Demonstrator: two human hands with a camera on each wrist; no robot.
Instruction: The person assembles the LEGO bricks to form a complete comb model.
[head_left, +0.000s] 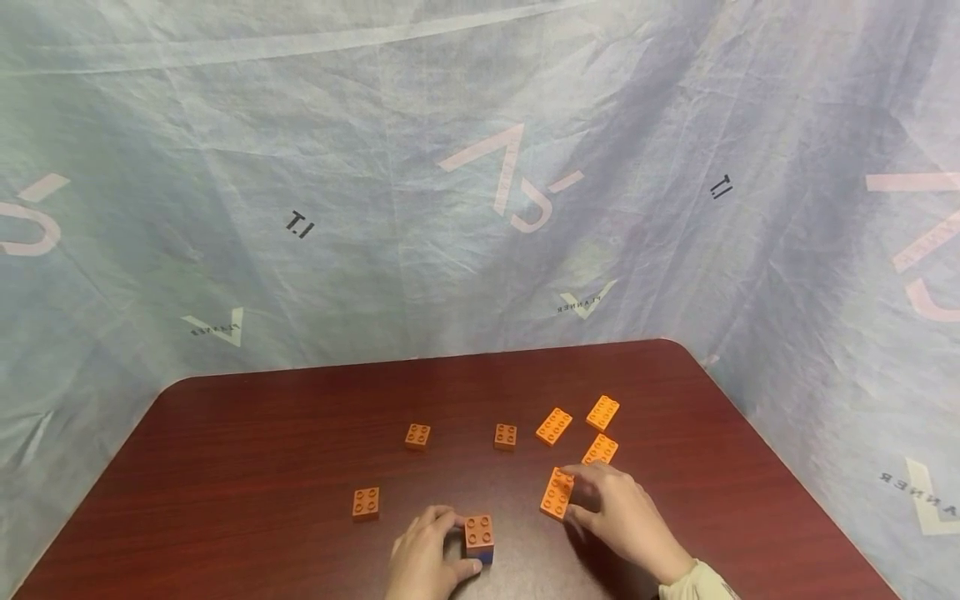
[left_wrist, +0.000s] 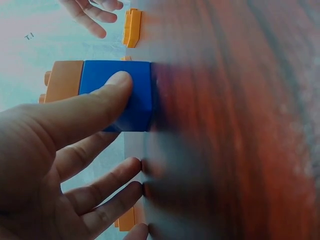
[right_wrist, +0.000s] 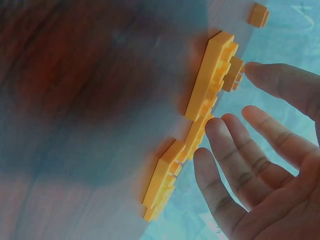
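Note:
My left hand [head_left: 425, 557] pinches a small two-brick stack near the table's front edge. Its top is an orange-brown toy building brick [head_left: 478, 531] with two-by-two studs, and its lower part is a blue brick [left_wrist: 140, 107]. The thumb lies on the blue side in the left wrist view; the remaining fingers spread behind. My right hand [head_left: 626, 517] hovers with parted fingers beside a long orange two-by-four brick [head_left: 557, 493]. In the right wrist view the fingertips [right_wrist: 215, 127] stand apart from that brick, which lies flat on the table.
Three more long bricks lie beyond my right hand: one brick [head_left: 554, 426], another [head_left: 602, 412] and a partly covered one [head_left: 600, 448]. Small orange-brown bricks sit at the left [head_left: 366, 504], back [head_left: 417, 437] and centre [head_left: 506, 437] of the dark red table [head_left: 247, 467]. A printed cloth [head_left: 375, 250] hangs behind.

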